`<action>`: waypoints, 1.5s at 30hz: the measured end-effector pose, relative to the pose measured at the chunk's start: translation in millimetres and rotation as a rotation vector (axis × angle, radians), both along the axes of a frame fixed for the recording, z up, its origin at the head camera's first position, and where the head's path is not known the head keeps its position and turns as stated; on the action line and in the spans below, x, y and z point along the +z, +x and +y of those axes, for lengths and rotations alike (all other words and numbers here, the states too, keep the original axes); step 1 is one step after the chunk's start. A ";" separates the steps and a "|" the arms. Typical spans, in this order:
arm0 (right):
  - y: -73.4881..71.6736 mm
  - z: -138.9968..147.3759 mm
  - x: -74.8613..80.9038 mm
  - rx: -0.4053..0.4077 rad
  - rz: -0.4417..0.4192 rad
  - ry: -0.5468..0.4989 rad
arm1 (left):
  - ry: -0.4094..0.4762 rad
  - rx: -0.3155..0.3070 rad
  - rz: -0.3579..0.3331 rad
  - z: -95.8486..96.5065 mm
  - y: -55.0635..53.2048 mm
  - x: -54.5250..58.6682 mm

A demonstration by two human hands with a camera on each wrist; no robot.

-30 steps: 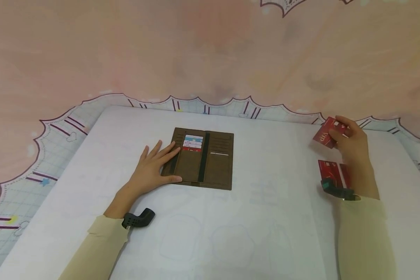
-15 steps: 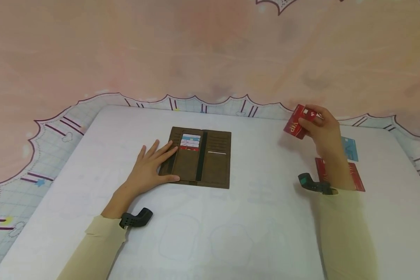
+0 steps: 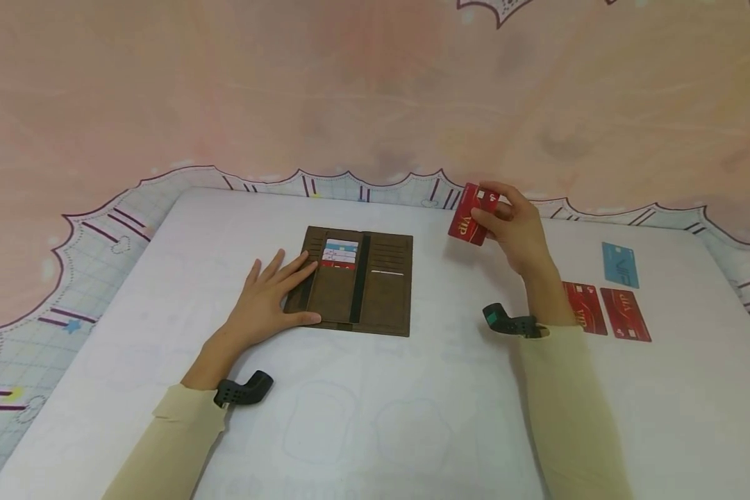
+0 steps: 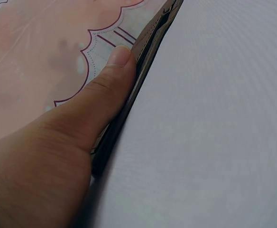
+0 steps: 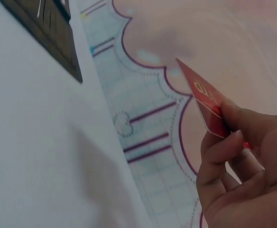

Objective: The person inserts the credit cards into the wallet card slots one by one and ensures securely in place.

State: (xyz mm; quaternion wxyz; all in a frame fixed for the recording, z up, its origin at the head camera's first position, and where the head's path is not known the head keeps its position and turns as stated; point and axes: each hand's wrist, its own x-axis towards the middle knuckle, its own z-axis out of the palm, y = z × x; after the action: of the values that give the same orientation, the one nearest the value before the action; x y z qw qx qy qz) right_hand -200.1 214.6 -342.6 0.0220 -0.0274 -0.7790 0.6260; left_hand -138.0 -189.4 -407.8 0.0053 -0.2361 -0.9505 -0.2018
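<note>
A brown bifold wallet [image 3: 384, 305] lies spread flat on the white table, with several cards [image 3: 340, 254] showing in its left half and a white card edge in a slot on the right half. My left hand [image 3: 256, 309] rests on the wallet's left side with straight, spread fingers; its thumb lies along the near edge, as the left wrist view shows too. To the right of the wallet, raised above the table, my right hand [image 3: 515, 226] pinches a red VIP card [image 3: 469, 219] between thumb and fingers. The card stands tilted, and the right wrist view shows it [image 5: 202, 95] nearly edge-on.
Two red cards [image 3: 625, 314] lie side by side on the table's right, one partly behind the right wrist. A blue VIP card [image 3: 621, 264] lies just beyond them. Past the white table's far edge runs a patterned cloth [image 3: 375, 104].
My right hand has carried the red card leftward toward the wallet, uncovering the blue card and the red cards on the right. My left hand has stayed on the wallet.
</note>
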 end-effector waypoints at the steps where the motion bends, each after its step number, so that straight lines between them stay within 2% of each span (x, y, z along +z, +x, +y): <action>1: -0.9 -4.1 -0.3 0.008 0.004 0.004 | 0.000 0.000 0.001 -0.2 0.0 -0.1; 11: -7.7 -40.4 -7.7 0.129 0.004 -0.029 | -0.003 -0.002 0.008 -1.0 0.2 -0.4; 21: -11.1 -62.5 -25.0 0.147 -0.009 -0.051 | -0.009 -0.005 0.015 1.0 2.4 1.1; 29: -14.4 -77.1 -35.9 0.199 0.045 -0.053 | -0.019 0.002 0.008 -0.1 2.5 2.9; 39: -12.6 -88.6 -44.8 0.200 0.060 0.066 | -0.009 -0.005 0.002 0.1 1.0 2.7; 45: -12.2 -91.7 -47.9 0.218 0.059 0.091 | 0.003 -0.010 0.007 -0.5 0.6 2.1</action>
State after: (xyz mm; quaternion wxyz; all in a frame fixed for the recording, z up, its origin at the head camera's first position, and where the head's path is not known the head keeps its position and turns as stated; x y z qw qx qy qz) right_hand -212.3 122.9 -390.5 -0.0223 0.0768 -0.8039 0.5894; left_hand -137.4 -189.8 -405.7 0.0081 -0.2414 -0.9491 -0.2023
